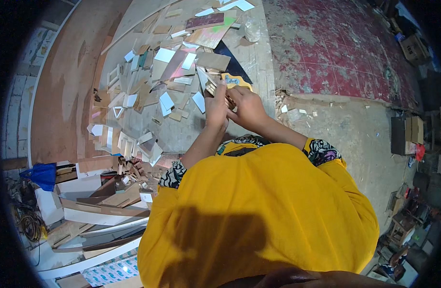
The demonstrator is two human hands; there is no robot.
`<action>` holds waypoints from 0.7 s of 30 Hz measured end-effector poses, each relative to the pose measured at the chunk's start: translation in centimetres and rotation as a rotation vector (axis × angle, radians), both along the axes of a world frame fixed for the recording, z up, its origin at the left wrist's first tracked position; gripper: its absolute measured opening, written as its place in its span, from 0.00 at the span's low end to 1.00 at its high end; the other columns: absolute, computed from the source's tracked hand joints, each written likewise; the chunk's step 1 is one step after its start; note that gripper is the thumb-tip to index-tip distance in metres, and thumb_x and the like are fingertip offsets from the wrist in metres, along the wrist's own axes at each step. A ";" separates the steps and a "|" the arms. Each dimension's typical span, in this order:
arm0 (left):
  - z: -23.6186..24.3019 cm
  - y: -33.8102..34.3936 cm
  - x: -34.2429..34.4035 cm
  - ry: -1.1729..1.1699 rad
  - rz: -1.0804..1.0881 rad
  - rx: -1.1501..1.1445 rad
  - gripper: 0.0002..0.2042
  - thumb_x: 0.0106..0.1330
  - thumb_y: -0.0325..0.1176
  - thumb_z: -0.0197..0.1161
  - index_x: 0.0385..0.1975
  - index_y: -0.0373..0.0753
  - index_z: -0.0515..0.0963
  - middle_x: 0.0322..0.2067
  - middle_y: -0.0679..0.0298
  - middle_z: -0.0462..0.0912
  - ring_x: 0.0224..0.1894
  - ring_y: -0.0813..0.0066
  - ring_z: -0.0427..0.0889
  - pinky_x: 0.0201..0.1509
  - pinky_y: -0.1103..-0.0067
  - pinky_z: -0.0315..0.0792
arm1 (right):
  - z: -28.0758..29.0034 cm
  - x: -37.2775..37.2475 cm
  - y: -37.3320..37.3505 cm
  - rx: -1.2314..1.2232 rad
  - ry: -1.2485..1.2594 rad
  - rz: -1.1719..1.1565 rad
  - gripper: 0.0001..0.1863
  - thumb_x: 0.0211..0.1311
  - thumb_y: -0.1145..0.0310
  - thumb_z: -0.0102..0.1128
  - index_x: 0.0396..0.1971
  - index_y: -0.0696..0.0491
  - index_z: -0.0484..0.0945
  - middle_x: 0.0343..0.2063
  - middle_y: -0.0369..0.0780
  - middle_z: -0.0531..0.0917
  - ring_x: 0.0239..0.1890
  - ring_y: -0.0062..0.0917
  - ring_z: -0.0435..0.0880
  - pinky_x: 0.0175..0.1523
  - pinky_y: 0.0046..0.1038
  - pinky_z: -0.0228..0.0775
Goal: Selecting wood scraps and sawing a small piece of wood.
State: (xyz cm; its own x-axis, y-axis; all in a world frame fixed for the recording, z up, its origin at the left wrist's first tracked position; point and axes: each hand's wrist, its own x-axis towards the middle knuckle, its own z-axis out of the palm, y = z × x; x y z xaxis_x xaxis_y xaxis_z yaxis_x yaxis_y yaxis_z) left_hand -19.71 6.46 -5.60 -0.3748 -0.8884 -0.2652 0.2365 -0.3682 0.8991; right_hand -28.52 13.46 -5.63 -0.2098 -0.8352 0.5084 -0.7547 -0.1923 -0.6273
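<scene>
In front of my chest, both hands come together over the worktable. My left hand (215, 109) is closed around a small stack of light wooden pieces (211, 88), whose ends show above the thumb. From the right, my right hand (249, 108) reaches across with its fingers bent against the same pieces; most of the stack is hidden by the hands. Just beyond the right hand lies a yellow thing with a wavy edge and a grey-blue middle (234, 80); its kind is unclear. A dark triangular sheet (232, 60) is behind it.
Many white and brown board offcuts (166, 102) cover the table to the left. A clear plastic or glass container (251, 31) stands at the far side. Long boards (103, 211) are piled at lower left. Cardboard boxes (413, 129) sit on the right. The floor (316, 62) has worn red paint.
</scene>
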 end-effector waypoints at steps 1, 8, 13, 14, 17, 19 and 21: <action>0.1 -0.2 0.4 -0.022 -0.046 0.090 0.18 0.61 0.41 0.57 0.43 0.34 0.67 0.33 0.61 0.75 0.32 0.75 0.77 0.32 0.80 0.72 | 0.2 -0.2 0.0 0.003 -0.002 0.002 0.18 0.42 0.64 0.65 0.32 0.59 0.73 0.27 0.44 0.76 0.28 0.37 0.77 0.31 0.33 0.70; 2.1 -1.2 1.0 0.314 -0.192 0.348 0.21 0.63 0.47 0.51 0.46 0.37 0.66 0.37 0.58 0.75 0.36 0.66 0.79 0.35 0.71 0.75 | 1.2 -2.6 0.1 0.034 -0.155 0.314 0.21 0.43 0.71 0.68 0.42 0.55 0.78 0.44 0.44 0.78 0.45 0.33 0.79 0.43 0.28 0.75; 0.9 -2.2 2.0 0.478 -0.367 0.463 0.20 0.64 0.49 0.51 0.47 0.40 0.66 0.38 0.58 0.75 0.38 0.66 0.78 0.37 0.69 0.76 | 0.9 -2.8 0.2 -0.040 -0.033 0.344 0.19 0.45 0.72 0.66 0.42 0.51 0.79 0.43 0.38 0.80 0.44 0.32 0.79 0.49 0.30 0.72; 1.6 -1.8 1.7 0.465 -0.317 0.454 0.20 0.64 0.48 0.51 0.47 0.40 0.66 0.38 0.58 0.75 0.38 0.67 0.78 0.37 0.70 0.76 | 0.7 -2.8 0.2 -0.039 -0.035 0.344 0.19 0.45 0.72 0.66 0.42 0.51 0.79 0.43 0.38 0.80 0.44 0.32 0.79 0.49 0.30 0.72; 1.8 -1.8 1.8 0.439 -0.307 0.438 0.19 0.64 0.48 0.52 0.48 0.42 0.67 0.38 0.60 0.76 0.39 0.69 0.78 0.37 0.72 0.76 | 0.1 -2.9 0.5 -0.140 -0.040 0.348 0.18 0.44 0.73 0.66 0.41 0.50 0.80 0.41 0.38 0.81 0.43 0.32 0.80 0.49 0.30 0.72; 1.9 -1.8 1.9 0.427 -0.347 0.430 0.19 0.64 0.47 0.52 0.49 0.43 0.67 0.39 0.62 0.77 0.39 0.70 0.78 0.38 0.74 0.75 | 0.1 -2.8 0.7 -0.171 -0.080 0.373 0.16 0.43 0.71 0.67 0.37 0.52 0.80 0.44 0.40 0.79 0.46 0.35 0.78 0.49 0.34 0.70; 2.4 -1.3 1.9 0.405 -0.317 0.432 0.17 0.64 0.42 0.55 0.47 0.40 0.67 0.35 0.60 0.76 0.35 0.69 0.78 0.36 0.75 0.76 | 0.9 -3.2 1.4 -0.144 -0.017 0.313 0.24 0.39 0.69 0.70 0.43 0.50 0.78 0.50 0.41 0.74 0.51 0.38 0.73 0.53 0.35 0.67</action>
